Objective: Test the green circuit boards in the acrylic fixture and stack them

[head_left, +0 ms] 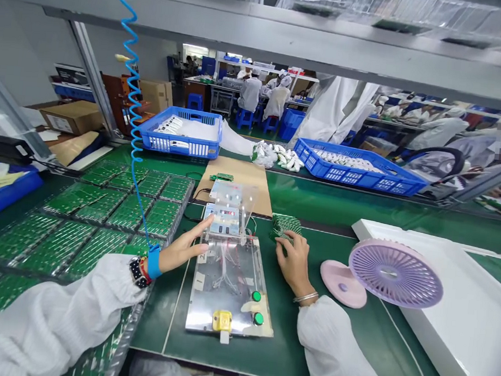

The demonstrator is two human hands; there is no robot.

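Observation:
My left hand (186,247) is over the left side of a metal test fixture (204,302), fingers spread and nothing in them. A blue wrist strap (153,262) on that wrist joins a coiled blue cord (133,85). The fixture has a raised clear lid (249,202), display modules, loose wires, two green buttons (258,318) and a yellow part (221,321) near its front edge. To its right, my right hand (294,263) has its fingers curled onto small green circuit boards (286,224) lying bunched together. The fingertips partly hide the boards they grip.
Trays of green circuit boards (110,213) fill the left side. A pink fan (395,273) stands at the right beside a white tray (454,326). Behind are cardboard (255,179), blue baskets (179,145) and white parts (280,156). A metal shelf beam (265,30) crosses overhead.

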